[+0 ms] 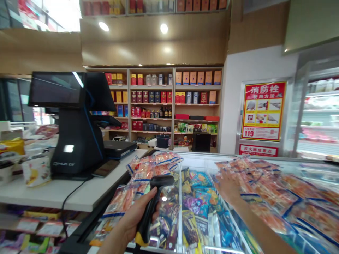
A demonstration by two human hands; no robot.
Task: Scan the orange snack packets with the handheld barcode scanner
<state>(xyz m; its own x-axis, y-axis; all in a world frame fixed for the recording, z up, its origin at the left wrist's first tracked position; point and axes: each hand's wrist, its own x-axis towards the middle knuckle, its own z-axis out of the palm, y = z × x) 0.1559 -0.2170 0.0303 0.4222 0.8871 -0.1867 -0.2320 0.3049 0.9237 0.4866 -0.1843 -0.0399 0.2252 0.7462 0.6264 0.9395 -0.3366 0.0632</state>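
In my left hand is a black and yellow handheld barcode scanner, my fingers wrapped round its grip and its head pointing away from me over the freezer. My right hand reaches forward to the left edge of a pile of clear, blue-edged packs with orange-pink food inside. Its fingers look stretched out against the packs, though slightly blurred. More such packs lie on the freezer's left side, beyond the scanner. Between the hands, wire baskets hold colourful frozen-treat wrappers.
On the left, a white counter carries a black checkout terminal, a phone and a white snack pouch. A black cable hangs over its front. Shelves of boxes and a red fire-hydrant sign stand behind.
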